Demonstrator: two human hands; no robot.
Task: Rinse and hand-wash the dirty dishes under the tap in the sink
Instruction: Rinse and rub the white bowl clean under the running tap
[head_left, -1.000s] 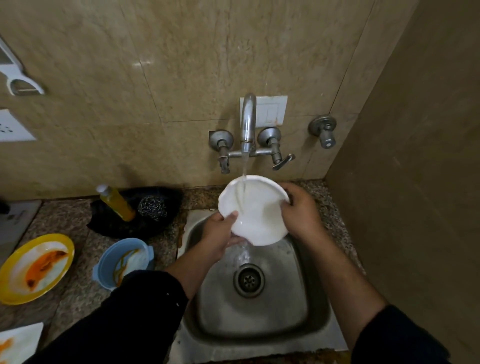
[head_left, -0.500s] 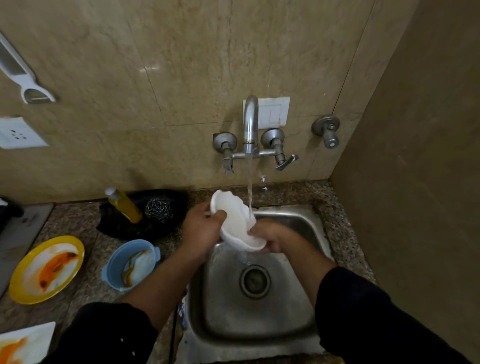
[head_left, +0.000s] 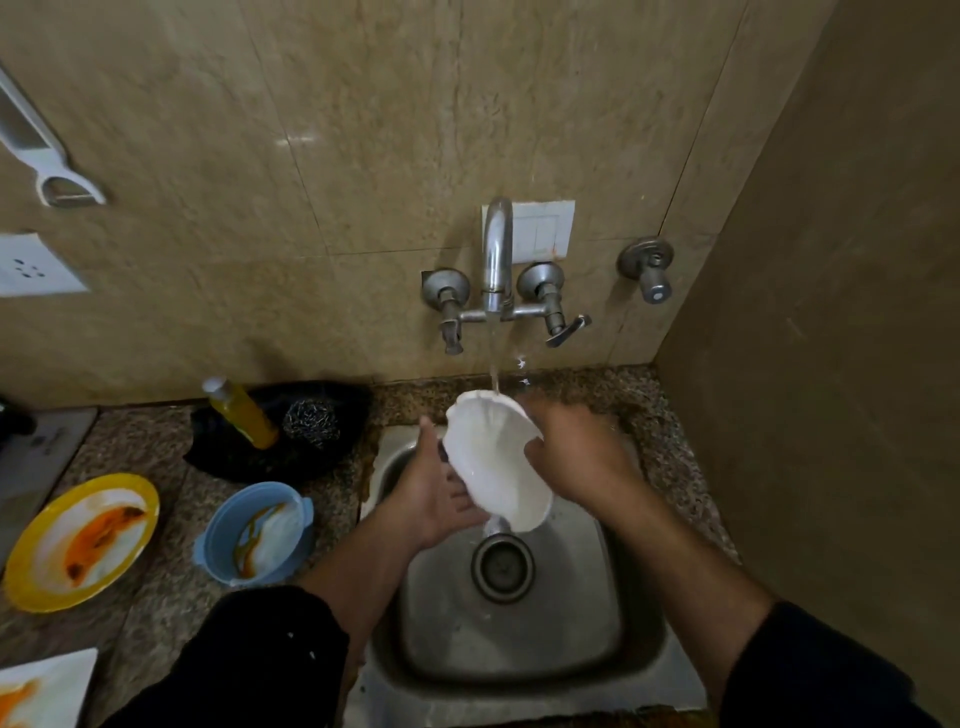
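head view: white dish (head_left: 493, 467) held tilted over the sink (head_left: 519, 649), top rim under the tap (head_left: 497, 249) stream so water sheets down its face; left hand (head_left: 436, 493) cradles the lower edge, fingers curled under; right hand (head_left: 571, 452) on the right rim, blurred, grip can't be told; stained yellow plate (head_left: 83, 540) and blue bowl (head_left: 254, 530) sit left on the counter (head_left: 130, 441), likely queued.

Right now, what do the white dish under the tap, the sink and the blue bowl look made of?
White dish: glossy, opaque, scalloped rim. Ceramic or melamine; the look leaves it open.
Sink: stainless steel, going by the brushed grey sheen and soft reflections.
Blue bowl: probably plastic, with a matte, even colour and a moulded side lug.
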